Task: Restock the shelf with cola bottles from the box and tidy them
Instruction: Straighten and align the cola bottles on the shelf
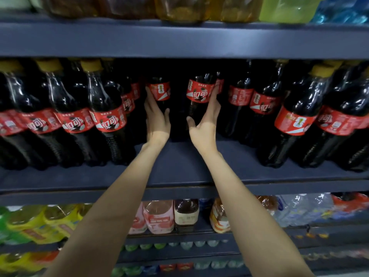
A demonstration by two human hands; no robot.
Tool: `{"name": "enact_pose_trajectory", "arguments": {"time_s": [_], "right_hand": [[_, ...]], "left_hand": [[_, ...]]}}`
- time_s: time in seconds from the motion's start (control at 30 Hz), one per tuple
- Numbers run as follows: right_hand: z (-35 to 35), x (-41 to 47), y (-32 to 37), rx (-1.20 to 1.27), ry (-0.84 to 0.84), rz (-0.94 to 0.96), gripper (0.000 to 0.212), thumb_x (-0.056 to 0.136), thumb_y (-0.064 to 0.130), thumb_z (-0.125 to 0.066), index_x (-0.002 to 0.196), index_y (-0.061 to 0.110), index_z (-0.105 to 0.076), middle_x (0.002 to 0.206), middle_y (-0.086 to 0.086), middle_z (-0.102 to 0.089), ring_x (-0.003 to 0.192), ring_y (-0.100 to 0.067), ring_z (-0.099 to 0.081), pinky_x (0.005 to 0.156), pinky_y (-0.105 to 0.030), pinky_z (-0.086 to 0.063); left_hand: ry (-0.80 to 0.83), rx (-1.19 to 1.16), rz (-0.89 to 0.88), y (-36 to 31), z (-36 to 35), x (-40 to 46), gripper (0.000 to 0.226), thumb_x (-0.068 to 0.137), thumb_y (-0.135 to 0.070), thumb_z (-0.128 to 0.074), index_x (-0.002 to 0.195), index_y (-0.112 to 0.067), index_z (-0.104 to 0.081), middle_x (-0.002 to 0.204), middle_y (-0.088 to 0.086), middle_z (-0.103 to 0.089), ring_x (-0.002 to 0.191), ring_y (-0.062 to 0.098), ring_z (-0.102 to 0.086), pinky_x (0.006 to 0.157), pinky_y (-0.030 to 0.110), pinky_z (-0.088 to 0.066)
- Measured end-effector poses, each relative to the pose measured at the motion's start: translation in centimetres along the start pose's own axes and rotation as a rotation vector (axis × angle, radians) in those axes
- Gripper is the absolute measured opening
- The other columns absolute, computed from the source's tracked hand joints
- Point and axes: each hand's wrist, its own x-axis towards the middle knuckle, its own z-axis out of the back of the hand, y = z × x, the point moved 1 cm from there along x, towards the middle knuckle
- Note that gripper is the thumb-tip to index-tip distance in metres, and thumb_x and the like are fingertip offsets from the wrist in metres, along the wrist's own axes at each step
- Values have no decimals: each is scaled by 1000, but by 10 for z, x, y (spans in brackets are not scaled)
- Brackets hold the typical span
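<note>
Two cola bottles with red labels stand deep in the middle gap of the dark blue shelf (179, 162). My left hand (156, 116) lies with straight fingers along the left side of the left bottle (160, 90), thumb across its front. My right hand (205, 118) lies the same way along the right side of the right bottle (199, 92). Rows of cola bottles (107, 116) with yellow caps fill the shelf to the left, and more cola bottles (293, 120) fill it to the right. The box is not in view.
The shelf above holds shrink-wrapped packs of amber and green drinks (287, 9). Below are pink and brown bottles (159, 216), yellow-green packs (40, 222) and wrapped water bottles (303, 208). Bare shelf board lies in front of the two middle bottles.
</note>
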Motion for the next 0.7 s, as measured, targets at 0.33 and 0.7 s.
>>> {"name": "enact_pose_trajectory", "arguments": {"time_s": [0.33, 0.7], "right_hand": [[-38, 46, -39, -26, 224, -9, 104, 77, -15, -59, 150, 17, 8, 152, -18, -6, 139, -16, -15, 93, 8, -11], [-59, 69, -63, -181, 272, 73, 93, 82, 3, -65, 151, 17, -4, 154, -11, -24, 141, -24, -26, 116, -40, -18]], "left_hand": [[-93, 376, -92, 11, -4, 3, 106, 74, -27, -78, 148, 3, -9, 149, 28, -26, 130, 43, -37, 101, 46, -41], [-124, 495, -154, 13, -7, -10, 102, 76, 4, -68, 146, -34, -5, 156, 20, -9, 134, 40, -30, 71, 47, -55]]}}
